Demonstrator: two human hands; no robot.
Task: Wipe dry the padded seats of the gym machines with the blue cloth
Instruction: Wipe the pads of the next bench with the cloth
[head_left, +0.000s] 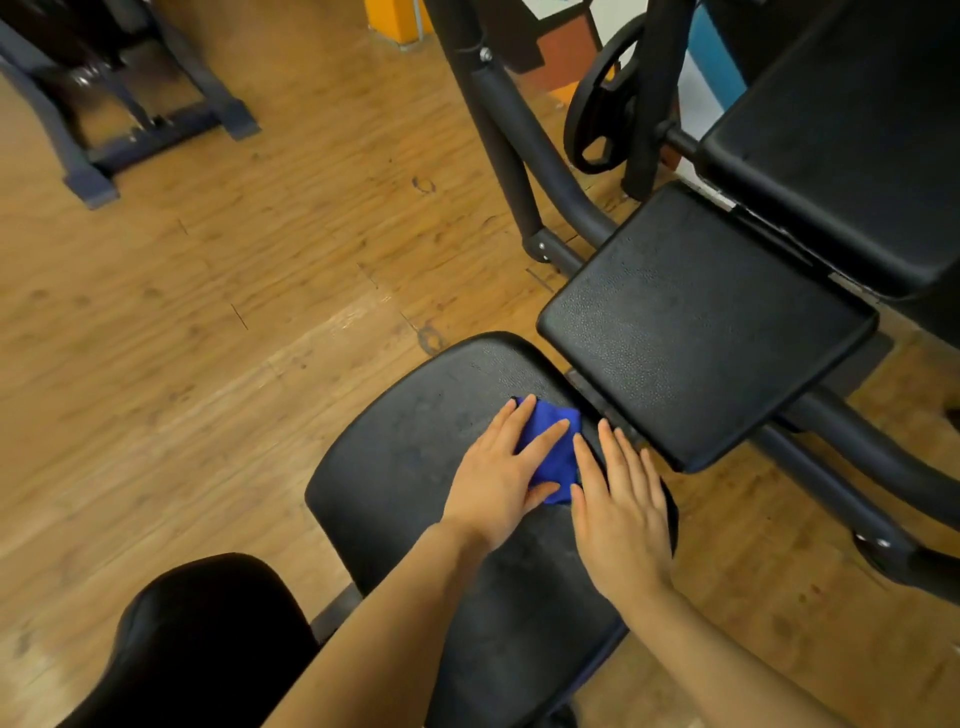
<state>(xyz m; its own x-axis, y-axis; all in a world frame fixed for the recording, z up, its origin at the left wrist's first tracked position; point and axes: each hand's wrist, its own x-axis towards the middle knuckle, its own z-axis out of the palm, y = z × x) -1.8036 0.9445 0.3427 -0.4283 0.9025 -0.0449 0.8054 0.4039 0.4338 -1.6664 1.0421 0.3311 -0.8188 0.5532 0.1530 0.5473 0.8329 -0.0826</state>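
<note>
The left hand (498, 478) is lying flat on the blue cloth (551, 453), fingers straight and spread, thumb stretched along the cloth's near edge, pressing it down rather than gripping it. The cloth is bunched into a small wad and is sitting under and just ahead of those fingers, poking out toward the far right corner of the padded seat (415, 467). So the cloth is lying forward and slightly right of the left palm, with its long axis running away from the person, roughly in line with the fingers.

The right hand (621, 514) is resting just beside it, also flat with fingers straight and close together, its index finger touching or nearly touching the cloth's right edge; I cannot tell which. It is holding nothing and seems to be steadying against the seat's right rim.

Of the 2 hands, the left is the one on the cloth, so it looks like the working hand. Most of the seat is stretching toward the person and to the left, and its surface is showing faint dull patches there that may be damp. The likely stroke is therefore a pull back and leftward across that area.

Beyond the cloth, a second pad (706, 332) is standing apart across a narrow gap, probably waiting for its own wipe.
</note>
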